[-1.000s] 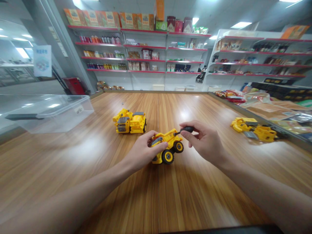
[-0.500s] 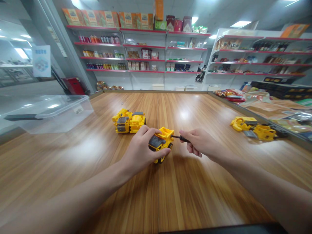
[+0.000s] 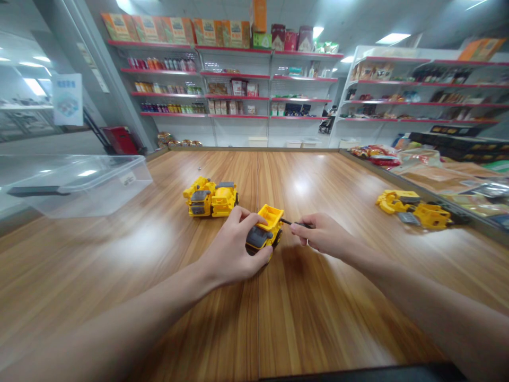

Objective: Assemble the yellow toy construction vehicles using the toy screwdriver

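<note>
My left hand (image 3: 233,249) grips a yellow toy dump truck (image 3: 269,218), which it holds on or just above the wooden table, with the tipper bed pointing away from me. Its dark grey cab part (image 3: 256,237) faces my left palm, and my fingers hide most of the near side. My right hand (image 3: 323,234) pinches a small black screwdriver (image 3: 296,223). The fingers cover most of its handle, and its thin shaft reaches the side of the truck's bed. I cannot tell whether the tip is in a screw.
A finished-looking yellow toy vehicle (image 3: 210,199) stands just beyond my left hand. Another yellow toy (image 3: 413,211) with grey parts lies at the table's right edge. A transparent plastic box (image 3: 75,185) sits at the left. Packaged goods lie beyond the right edge, and shelves line the back.
The truck has turned in my left hand, its bed swinging up and away and its wheels mostly out of sight. My right hand has brought the screwdriver's shaft up to the truck.
</note>
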A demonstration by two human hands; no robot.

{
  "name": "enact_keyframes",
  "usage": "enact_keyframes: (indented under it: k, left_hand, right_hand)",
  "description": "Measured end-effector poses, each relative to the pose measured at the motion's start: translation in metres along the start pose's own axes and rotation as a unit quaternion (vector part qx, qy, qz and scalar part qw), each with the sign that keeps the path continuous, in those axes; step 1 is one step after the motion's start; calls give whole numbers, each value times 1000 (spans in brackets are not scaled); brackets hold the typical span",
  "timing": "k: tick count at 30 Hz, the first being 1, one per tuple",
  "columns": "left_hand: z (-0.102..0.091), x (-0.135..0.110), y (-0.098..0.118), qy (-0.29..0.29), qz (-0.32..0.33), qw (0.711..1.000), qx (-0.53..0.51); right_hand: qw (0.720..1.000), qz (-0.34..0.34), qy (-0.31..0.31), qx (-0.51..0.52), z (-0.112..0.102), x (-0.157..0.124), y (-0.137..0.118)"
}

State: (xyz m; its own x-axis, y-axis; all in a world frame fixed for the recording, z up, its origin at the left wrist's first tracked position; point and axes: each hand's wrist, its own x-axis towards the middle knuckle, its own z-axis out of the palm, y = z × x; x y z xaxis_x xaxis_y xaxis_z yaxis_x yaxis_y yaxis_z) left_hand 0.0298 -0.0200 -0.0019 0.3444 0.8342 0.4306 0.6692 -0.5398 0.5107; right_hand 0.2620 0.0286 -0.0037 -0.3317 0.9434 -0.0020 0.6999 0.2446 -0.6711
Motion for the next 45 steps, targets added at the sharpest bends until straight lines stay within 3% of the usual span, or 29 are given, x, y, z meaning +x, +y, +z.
enact_keyframes:
  k: [5,9,13,17,23,36,39,42,45]
  left_hand:
    - [-2,0,-2,-35,3,999,-27]
    - [6,3,-16,20,-7,1000,5]
    - [11,8,-30,47,-23,998,32]
    - [10,13,-35,58,13,993,100]
    - [9,24,-39,176,-8,953,249]
    - [13,34,-65,210,-65,924,314]
    - [12,35,-67,213,-68,925,307]
    - [12,33,-65,229,-42,929,286]
    - [19,26,-59,229,36,944,235]
  right_hand:
    - [986,-19,97,-131,-4,0,5]
    - [983,-7,112,-143,-4,0,4]
    - [985,-37,100,-134,0,-1,1]
    - [987,-59,79,-125,4,-3,-1]
    - [989,-66,68,-117,6,-4,-4]
    - [990,-67,58,-113,8,0,-3]
    - [988,-35,59,-140,6,-1,-4]
    - [982,10,64,-177,5,-4,-4]
    - [972,39,84,-214,-2,-6,-6]
